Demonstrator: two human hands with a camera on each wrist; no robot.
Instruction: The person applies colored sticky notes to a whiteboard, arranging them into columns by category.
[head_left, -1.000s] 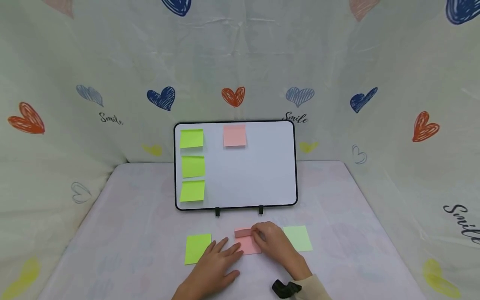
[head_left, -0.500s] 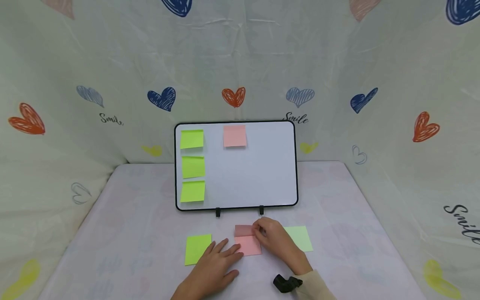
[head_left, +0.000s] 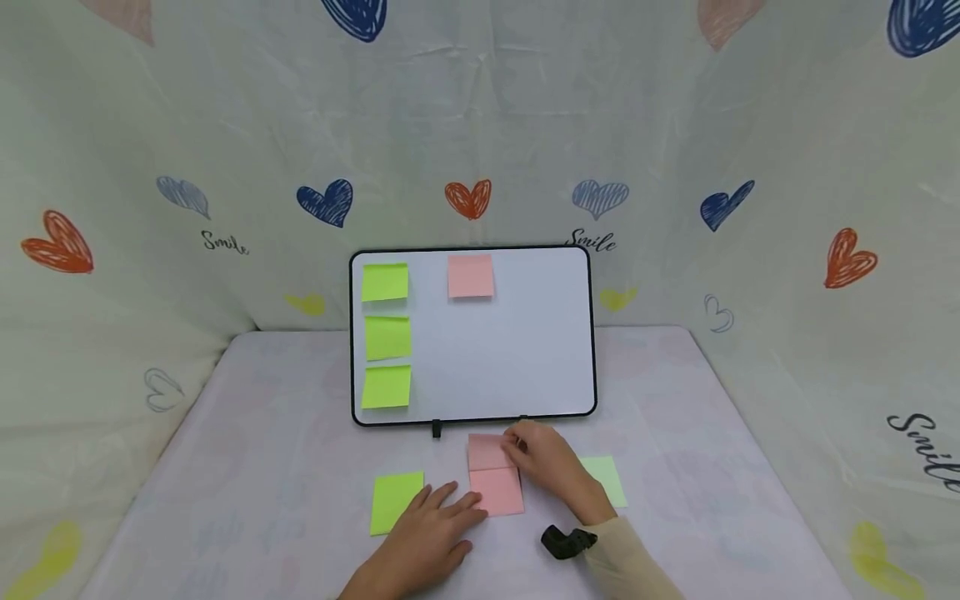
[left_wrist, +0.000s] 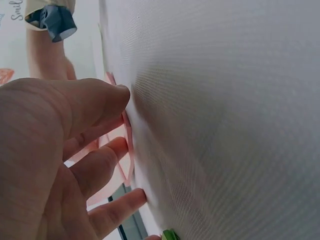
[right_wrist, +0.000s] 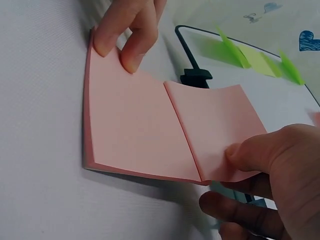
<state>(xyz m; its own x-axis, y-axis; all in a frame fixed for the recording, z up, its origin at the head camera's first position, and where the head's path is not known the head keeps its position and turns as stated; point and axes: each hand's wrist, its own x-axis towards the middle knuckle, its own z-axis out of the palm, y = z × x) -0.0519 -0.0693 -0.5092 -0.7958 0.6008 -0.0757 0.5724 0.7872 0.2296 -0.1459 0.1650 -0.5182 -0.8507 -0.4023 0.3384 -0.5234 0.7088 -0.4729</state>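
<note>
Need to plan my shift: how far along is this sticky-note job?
Done: three yellow-green notes and one pink note are on the whiteboard. In hand: the right hand pinches another pink sheet, raised from the pink pad that the left hand touches. Probably remaining: putting up that sheet, and perhaps something from the pale green square on the table, a colour not on the board.

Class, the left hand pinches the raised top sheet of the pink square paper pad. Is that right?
Wrong hand: the right wrist view shows the right hand pinching the raised top sheet of the pink square paper pad. The left hand touches the pad.
</note>
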